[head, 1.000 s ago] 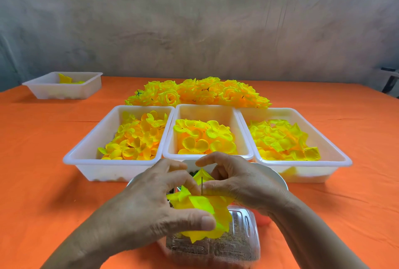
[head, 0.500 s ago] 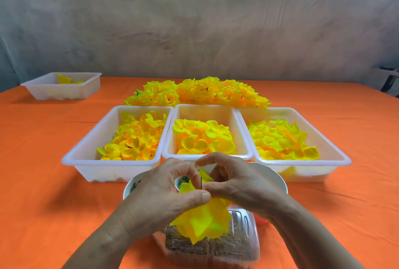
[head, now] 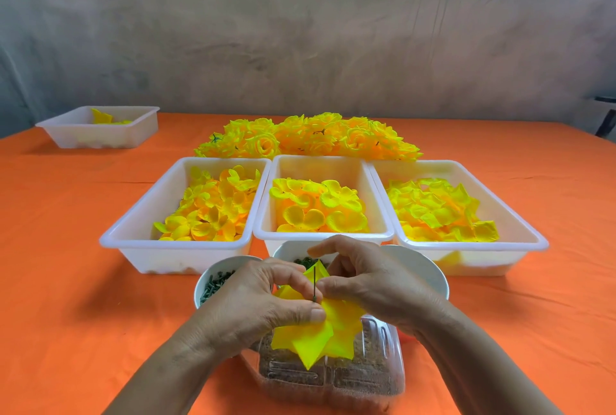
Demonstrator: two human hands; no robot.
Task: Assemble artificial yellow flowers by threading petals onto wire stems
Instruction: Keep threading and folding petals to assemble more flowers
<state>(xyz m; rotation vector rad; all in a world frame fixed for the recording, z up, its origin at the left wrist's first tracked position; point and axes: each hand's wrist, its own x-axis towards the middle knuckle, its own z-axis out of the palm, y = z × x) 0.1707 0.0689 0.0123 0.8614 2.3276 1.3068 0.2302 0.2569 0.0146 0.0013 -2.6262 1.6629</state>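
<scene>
One layer of yellow petals [head: 320,334] sits threaded on an upright wire [head: 314,283], over a clear box [head: 366,378] at the table's [head: 66,298] near edge. The left hand [head: 263,301] pinches the petals and the right hand [head: 373,284] pinches the wire. Three tubs [head: 325,235] stand just beyond.

Yellow petal [head: 320,338] threaded on upright wire stem [head: 314,283].

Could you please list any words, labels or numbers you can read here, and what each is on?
None can be read.
The white trays, bowls, orange tablecloth and wall are plain.
The clear plastic box nearest the camera has raised moulded ridges, but no letters can be made out.
</scene>
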